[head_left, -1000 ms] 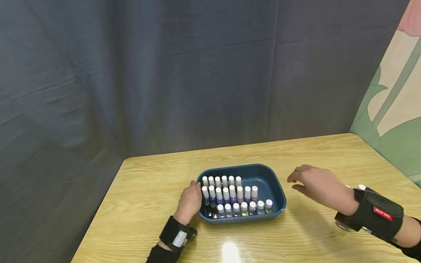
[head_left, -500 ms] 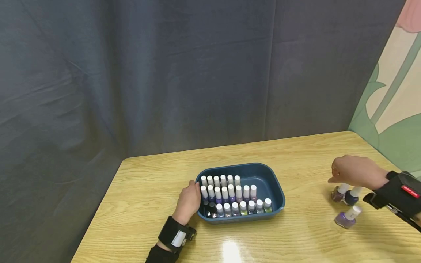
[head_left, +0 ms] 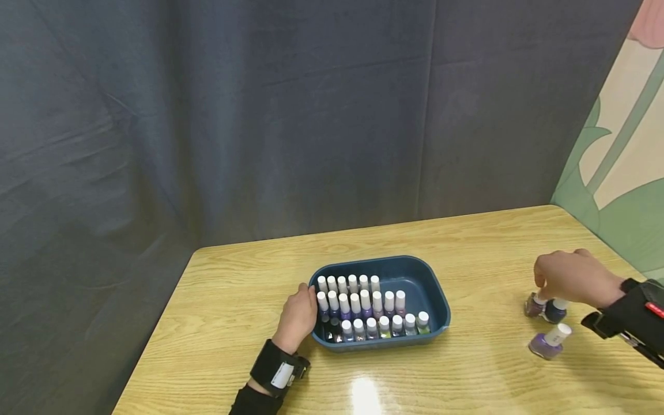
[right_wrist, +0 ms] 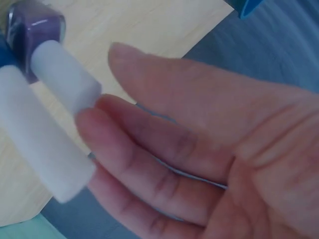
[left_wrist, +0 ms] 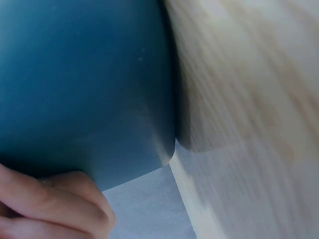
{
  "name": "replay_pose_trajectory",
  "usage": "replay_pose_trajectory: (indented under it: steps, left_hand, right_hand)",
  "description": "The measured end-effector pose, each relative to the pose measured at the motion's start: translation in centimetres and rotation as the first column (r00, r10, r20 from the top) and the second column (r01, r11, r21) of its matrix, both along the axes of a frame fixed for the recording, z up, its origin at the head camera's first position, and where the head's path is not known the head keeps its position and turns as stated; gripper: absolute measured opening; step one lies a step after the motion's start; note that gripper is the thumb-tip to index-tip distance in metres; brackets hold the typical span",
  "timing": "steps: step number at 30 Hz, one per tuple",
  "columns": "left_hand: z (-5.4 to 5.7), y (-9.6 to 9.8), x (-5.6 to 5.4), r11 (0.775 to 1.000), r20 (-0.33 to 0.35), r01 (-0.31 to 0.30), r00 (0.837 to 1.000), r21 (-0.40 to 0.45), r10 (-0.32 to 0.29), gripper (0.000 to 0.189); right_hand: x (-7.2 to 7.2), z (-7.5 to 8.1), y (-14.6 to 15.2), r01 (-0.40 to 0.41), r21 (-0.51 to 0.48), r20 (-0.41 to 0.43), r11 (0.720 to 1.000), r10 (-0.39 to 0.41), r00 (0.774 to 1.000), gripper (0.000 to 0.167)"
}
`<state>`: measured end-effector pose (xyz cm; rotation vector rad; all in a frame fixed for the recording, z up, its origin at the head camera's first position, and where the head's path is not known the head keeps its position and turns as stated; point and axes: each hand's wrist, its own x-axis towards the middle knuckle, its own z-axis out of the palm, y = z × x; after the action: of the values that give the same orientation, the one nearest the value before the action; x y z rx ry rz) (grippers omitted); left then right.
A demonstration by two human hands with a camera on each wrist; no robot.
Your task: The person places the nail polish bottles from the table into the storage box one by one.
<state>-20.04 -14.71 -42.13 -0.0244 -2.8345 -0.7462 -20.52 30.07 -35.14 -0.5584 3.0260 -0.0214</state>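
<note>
My left hand grips the left end of a dark blue plastic tray, its fingers bent against the outer wall in the left wrist view. Several nail polish bottles, mostly white-capped, stand in three rows in the tray. Over to the right, my right hand is above a mauve nail polish bottle and a navy nail polish bottle. In the right wrist view the fingertips are right at the white caps, with the thumb apart from them. A purple nail polish bottle stands nearer.
The wooden table carries everything. Behind it hangs a dark grey curtain. A wall painted with flowers borders the right side. At the tray's front left, two bottles have black caps.
My right hand has swung right from beside the tray to above the mauve and navy bottles, then lowered slightly toward their caps. My left hand and the tray have stayed put.
</note>
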Motion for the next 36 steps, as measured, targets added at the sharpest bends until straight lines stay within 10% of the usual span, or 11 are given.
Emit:
replay_pose_trajectory:
  steps: [17, 28, 36]
  left_hand:
    - [-0.1, 0.0, -0.1, 1.0, 0.016, 0.005, 1.0, 0.001, -0.005, 0.028]
    - [-0.2, -0.2, -0.1, 1.0, 0.01, 0.001, 1.0, 0.004, -0.001, 0.028]
    - [-0.2, -0.1, -0.1, 1.0, 0.014, 0.006, 1.0, 0.009, -0.006, 0.027]
  right_hand:
    - [0.0, -0.8, 0.0, -0.102, -0.004, -0.162, 0.995, 0.1, 0.982, 0.018]
    - [1.2, 4.5, -7.2, -0.326, -0.022, -0.437, 0.945, 0.284, 0.853, 0.024]
    - [2.2, 4.4, -12.2, -0.447, 0.012, -0.454, 0.895, 0.403, 0.795, 0.025]
